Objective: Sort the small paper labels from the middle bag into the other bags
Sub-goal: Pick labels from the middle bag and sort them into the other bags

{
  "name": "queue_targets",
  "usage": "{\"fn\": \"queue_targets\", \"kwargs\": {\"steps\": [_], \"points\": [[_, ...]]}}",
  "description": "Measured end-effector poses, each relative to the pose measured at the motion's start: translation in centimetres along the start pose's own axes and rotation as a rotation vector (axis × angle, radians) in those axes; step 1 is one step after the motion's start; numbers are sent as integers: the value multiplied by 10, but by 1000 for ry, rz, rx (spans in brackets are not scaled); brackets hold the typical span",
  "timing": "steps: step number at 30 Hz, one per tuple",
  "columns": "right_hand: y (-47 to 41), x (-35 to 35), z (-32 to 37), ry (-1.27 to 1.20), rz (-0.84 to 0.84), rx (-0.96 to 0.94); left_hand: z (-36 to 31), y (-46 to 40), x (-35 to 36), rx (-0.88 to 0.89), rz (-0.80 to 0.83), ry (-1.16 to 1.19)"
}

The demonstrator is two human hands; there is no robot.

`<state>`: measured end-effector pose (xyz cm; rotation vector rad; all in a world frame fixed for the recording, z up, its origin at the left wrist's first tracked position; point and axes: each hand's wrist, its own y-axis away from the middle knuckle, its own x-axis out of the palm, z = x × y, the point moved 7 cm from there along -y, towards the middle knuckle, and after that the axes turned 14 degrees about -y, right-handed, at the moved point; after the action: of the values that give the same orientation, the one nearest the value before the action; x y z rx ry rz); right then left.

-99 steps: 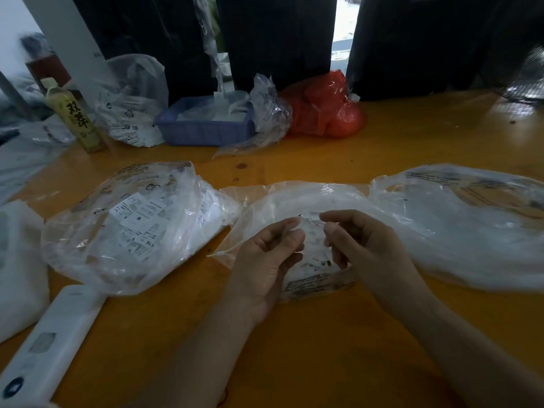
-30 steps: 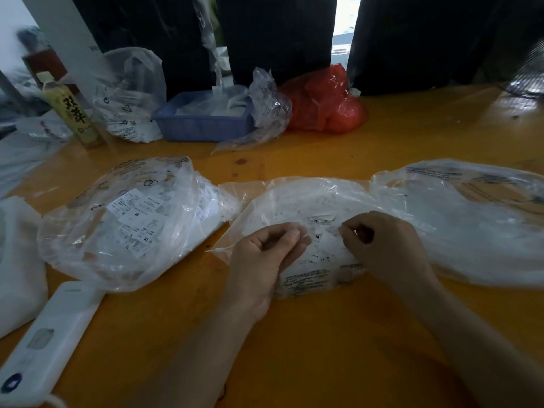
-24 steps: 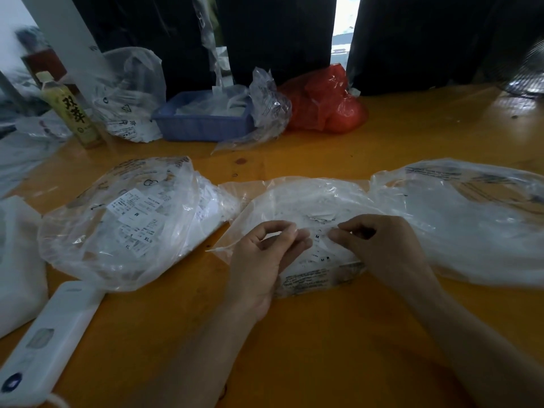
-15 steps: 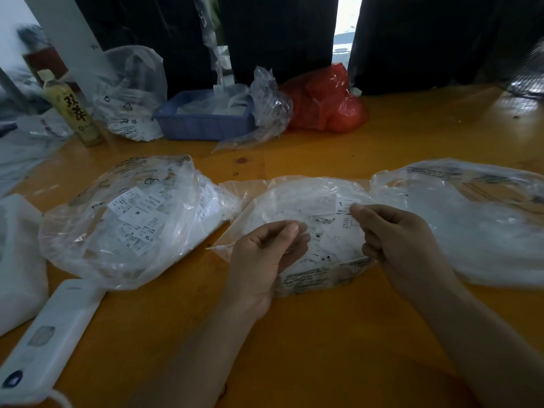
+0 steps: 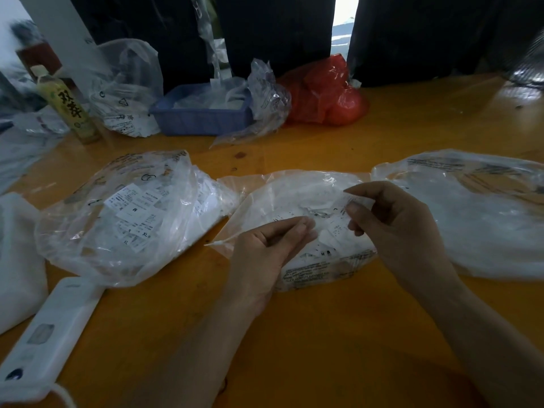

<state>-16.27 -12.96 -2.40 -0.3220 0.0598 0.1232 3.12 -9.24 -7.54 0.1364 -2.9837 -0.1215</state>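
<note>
Three clear plastic bags lie in a row on the orange table. The middle bag [image 5: 294, 198] holds several small white paper labels. My left hand [image 5: 266, 251] rests at its near left edge, fingers curled and pinching the bag's plastic. My right hand [image 5: 391, 228] hovers over the bag's right side and pinches one small white label [image 5: 343, 206] between thumb and forefinger. The left bag [image 5: 126, 216] is full of labels printed M, S and XL. The right bag [image 5: 485, 213] looks mostly flat, its contents unclear.
A white flat device [image 5: 50, 331] with a cord lies at the near left beside a white bag [image 5: 17, 260]. At the back stand a bottle [image 5: 69, 107], a blue tray [image 5: 203, 113], crumpled clear bags [image 5: 126, 92] and a red bag [image 5: 323, 92].
My right hand dug into the middle bag, then lifted up and to the right with one label pinched. My left hand stayed on the bag's edge.
</note>
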Motion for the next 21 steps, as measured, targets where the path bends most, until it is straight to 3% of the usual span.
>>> {"fn": "queue_targets", "kwargs": {"steps": [13, 21], "points": [[7, 14, 13, 291, 50, -165, 0, 0, 0, 35, -9, -107], [8, 10, 16, 271, -12, -198, 4, -1, -5, 25, -48, -53]]}}
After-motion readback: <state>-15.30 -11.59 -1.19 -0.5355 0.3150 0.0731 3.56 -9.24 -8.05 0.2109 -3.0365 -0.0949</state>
